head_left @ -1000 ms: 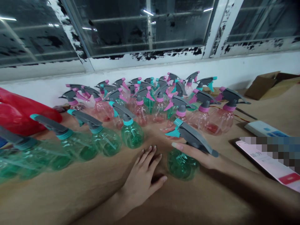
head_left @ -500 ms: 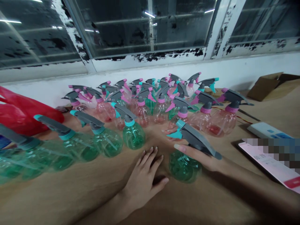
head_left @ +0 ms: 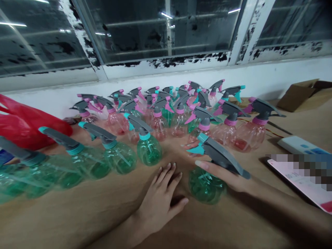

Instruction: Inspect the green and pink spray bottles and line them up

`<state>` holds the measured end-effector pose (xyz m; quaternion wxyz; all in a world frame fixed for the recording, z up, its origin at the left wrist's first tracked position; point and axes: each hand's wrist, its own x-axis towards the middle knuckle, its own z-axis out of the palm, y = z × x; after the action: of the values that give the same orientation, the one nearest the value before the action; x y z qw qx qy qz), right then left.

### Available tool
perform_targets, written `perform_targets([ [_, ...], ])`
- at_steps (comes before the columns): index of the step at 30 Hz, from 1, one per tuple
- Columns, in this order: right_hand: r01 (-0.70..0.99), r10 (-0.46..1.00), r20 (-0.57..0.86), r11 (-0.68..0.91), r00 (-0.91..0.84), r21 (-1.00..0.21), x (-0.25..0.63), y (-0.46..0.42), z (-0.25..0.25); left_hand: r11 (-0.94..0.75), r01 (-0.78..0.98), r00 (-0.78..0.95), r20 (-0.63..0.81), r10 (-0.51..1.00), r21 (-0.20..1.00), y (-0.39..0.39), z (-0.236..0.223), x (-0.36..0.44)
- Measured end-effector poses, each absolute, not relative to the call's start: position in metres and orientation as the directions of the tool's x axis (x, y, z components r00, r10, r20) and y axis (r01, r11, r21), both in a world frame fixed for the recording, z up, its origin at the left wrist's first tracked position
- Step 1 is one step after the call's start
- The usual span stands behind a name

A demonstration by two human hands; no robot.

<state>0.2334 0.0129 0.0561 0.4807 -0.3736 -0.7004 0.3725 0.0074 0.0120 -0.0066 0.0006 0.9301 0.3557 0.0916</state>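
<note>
My right hand is wrapped round the neck of a green spray bottle with a grey and teal trigger head; the bottle stands on the brown table. My left hand lies flat on the table just left of that bottle, fingers stretched out and holding nothing. A row of green spray bottles runs off to the left. Behind them stand several pink spray bottles in a cluster against the wall.
A red plastic bag lies at the left edge. At the right are a phone, a white power strip and an open cardboard box. A window with peeling white frames runs above the table.
Both hands and the held bottle stay almost where they were; the view has drifted slightly, shifting everything a little right and down.
</note>
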Motion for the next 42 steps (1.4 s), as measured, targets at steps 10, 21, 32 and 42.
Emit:
perform_targets([
  [10, 0.159, 0.881, 0.402, 0.447, -0.248, -0.881, 0.2323, 0.0139, 0.0574, -0.751, 0.657, 0.734, 0.175, 0.656, 0.060, 0.0114, -0.0054, 0.0078],
  [21, 0.165, 0.878, 0.408, 0.454, -0.250, -0.876, 0.2323, 0.0130, 0.0582, -0.756, 0.653, 0.737, 0.186, 0.650, 0.053, 0.0125, -0.0065, 0.0079],
  [32, 0.288, 0.894, 0.368, 0.433, -0.254, -0.854, 0.2353, 0.0139, 0.0619, -0.749, 0.658, 0.728, 0.193, 0.658, 0.072, 0.0118, -0.0075, 0.0077],
  [42, 0.332, 0.894, 0.398, 0.446, -0.205, -0.831, 0.2310, 0.0123, 0.0630, -0.766, 0.643, 0.737, 0.258, 0.625, 0.023, 0.0156, -0.0124, 0.0065],
])
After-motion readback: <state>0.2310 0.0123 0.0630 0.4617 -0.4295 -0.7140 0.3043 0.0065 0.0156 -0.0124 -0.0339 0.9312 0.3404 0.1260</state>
